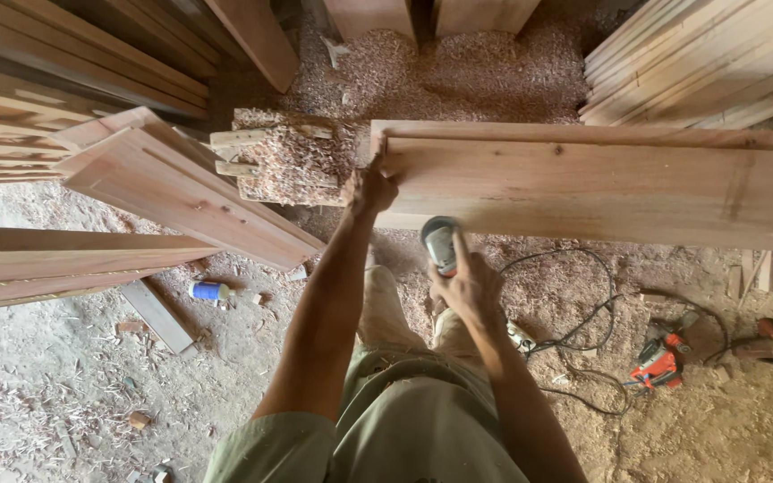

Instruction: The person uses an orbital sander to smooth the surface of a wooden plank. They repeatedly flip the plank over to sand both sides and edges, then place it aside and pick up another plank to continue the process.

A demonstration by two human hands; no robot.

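Gripping is split between the two hands: the left hand closes its grip on the left end of a long reddish plank, fingers hooked over the top corner, apparently to pin the board so it cannot slide or chatter. The right hand wraps a narrow grip around a small power tool with a grey rounded head — most likely a sander or grinder, though its working face is hidden — and holds it against the plank's near edge, at about 5 o'clock from the left hand.

The plank lies flat and crosswise in front of the person, raised off the floor; what carries it is out of sight beneath it. Steadying at the end nearest the tool looks sensible, since that is where the push lands.

At 9 o'clock from the left hand a heap of wood shavings sits over short offcuts, and further that way angled boards lean. On the floor at 8 o'clock lies a small blue-and-white container. At 4 o'clock a black cord loops through the sawdust towards an orange power tool — set down near but apart from the work. More stacked boards rest at 1 o'clock.
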